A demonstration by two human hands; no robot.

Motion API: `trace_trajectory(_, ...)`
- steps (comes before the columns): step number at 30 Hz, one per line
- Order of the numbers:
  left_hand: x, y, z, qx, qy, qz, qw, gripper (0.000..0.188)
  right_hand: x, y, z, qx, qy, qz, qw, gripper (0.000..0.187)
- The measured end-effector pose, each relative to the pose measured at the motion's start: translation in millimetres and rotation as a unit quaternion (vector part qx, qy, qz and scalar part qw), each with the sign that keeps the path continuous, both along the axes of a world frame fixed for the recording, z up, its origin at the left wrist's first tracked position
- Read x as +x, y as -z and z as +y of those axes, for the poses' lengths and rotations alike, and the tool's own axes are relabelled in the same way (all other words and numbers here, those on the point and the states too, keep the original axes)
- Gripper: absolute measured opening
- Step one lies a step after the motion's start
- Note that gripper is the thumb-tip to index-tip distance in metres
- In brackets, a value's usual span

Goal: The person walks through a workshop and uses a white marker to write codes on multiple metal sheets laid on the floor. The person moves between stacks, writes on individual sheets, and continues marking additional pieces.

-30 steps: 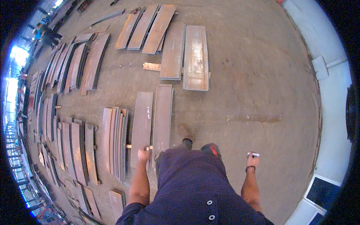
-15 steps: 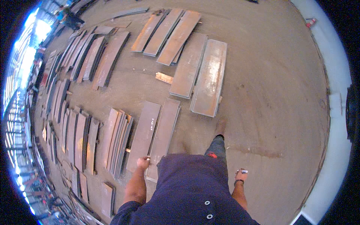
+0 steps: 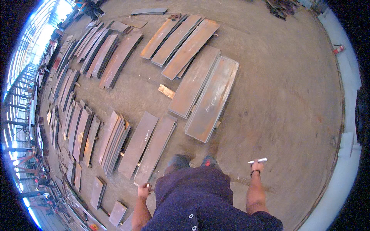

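Note:
My left hand [image 3: 143,191] hangs low on the left, its fingers closed around a small white object [image 3: 148,185] whose kind is too small to tell. Just beyond it lie two long steel plates [image 3: 139,143] side by side, one with white writing. Out to the right, my right hand [image 3: 257,166] is closed on a white marker [image 3: 262,159], a slim tube with a narrow tip to the left. That hand is over bare floor and touches no plate. A dark band circles its wrist.
Ahead lies a wide steel plate stack [image 3: 213,99]; a wood block [image 3: 166,91] sits beside its neighbour. More plate stacks [image 3: 114,143] fill the left. A pale wall [image 3: 348,154] with a red extinguisher [image 3: 338,49] bounds the right. A person [image 3: 89,8] stands far left.
The view has moved forward, bringing the wide plate stacks nearer. My right hand has swung forward and up with the marker; my left hand has dropped back. My feet have shifted.

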State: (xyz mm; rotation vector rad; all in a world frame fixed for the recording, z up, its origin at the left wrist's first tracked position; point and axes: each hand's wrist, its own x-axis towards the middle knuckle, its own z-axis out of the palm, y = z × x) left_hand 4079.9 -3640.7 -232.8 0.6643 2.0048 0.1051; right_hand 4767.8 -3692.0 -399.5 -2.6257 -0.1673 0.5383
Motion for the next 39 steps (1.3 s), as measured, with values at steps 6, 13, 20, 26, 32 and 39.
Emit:
trace_trajectory(6,13,-9,-47,-0.073,-0.155,-0.013,0.985,0.029,16,20,108,-0.029,-0.131,0.125,0.983,0.032)
trace_trajectory(13,62,11,-59,-0.042,-0.227,-0.035,0.972,0.029,9,27,154,-0.009,-0.196,0.130,0.972,0.032)
trace_trajectory(20,99,21,-74,-0.060,-0.196,-0.060,0.977,0.032,20,-4,177,-0.081,-0.298,0.042,0.950,0.030)
trace_trajectory(26,87,47,-73,0.010,-0.237,-0.041,0.970,0.033,31,-21,165,-0.045,-0.299,0.104,0.947,0.029)
trace_trajectory(32,72,58,-22,0.020,-0.179,-0.070,0.981,0.034,48,-5,129,-0.044,-0.246,-0.029,0.968,0.025)
trace_trajectory(39,63,73,-3,0.049,0.030,0.005,0.998,0.031,62,-13,104,0.144,-0.111,0.075,0.980,0.026)
